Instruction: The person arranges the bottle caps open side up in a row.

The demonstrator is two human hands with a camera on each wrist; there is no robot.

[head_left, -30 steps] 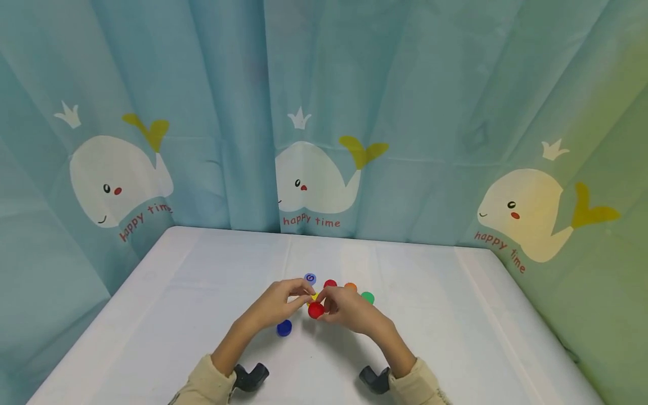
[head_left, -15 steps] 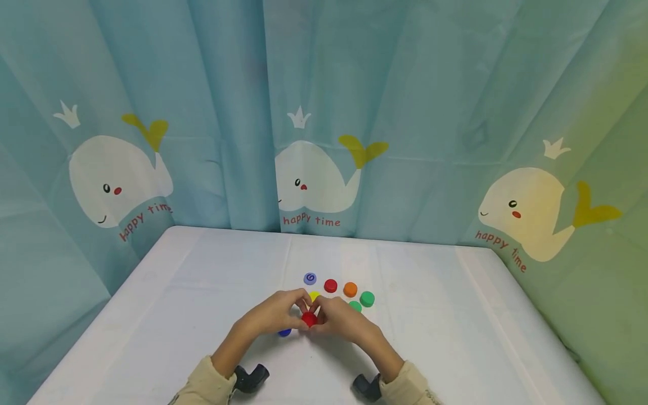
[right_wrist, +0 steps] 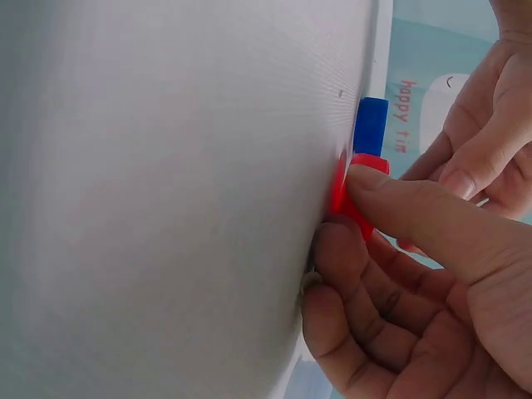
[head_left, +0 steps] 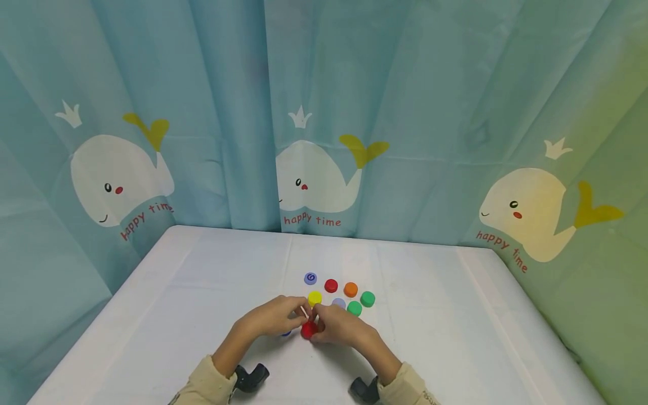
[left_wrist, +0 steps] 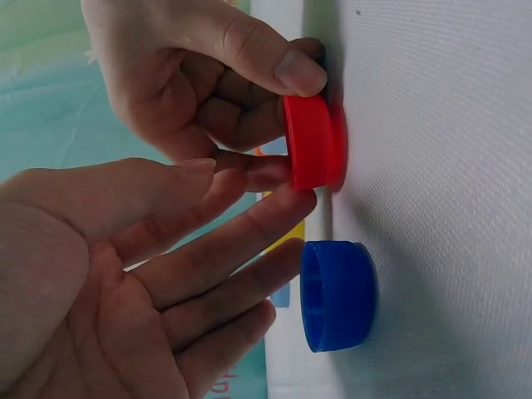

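Observation:
My right hand (head_left: 341,324) pinches a red bottle cap (left_wrist: 309,145) between thumb and fingers, low over the white table. The cap casts a red reflection right beside it in the left wrist view. My left hand (head_left: 278,315) has its fingers loosely extended, with one fingertip at the red cap's edge and the thumb apart from it. Close to the left fingers, a blue bottle cap (left_wrist: 345,295) lies with its hollow side up; in the head view the left hand mostly hides it.
Beyond the hands lie a yellow cap (head_left: 315,298), a pale violet cap (head_left: 338,304), two green caps, an orange cap (head_left: 351,289), another red cap (head_left: 331,286) and a violet cap with a spiral (head_left: 310,278). A whale-print curtain (head_left: 430,112) hangs behind the table (head_left: 455,326).
Both hands have come down and nearer to me, bringing the red cap from above the table to close at its surface. The yellow and pale violet caps now show. The left fingers have loosened.

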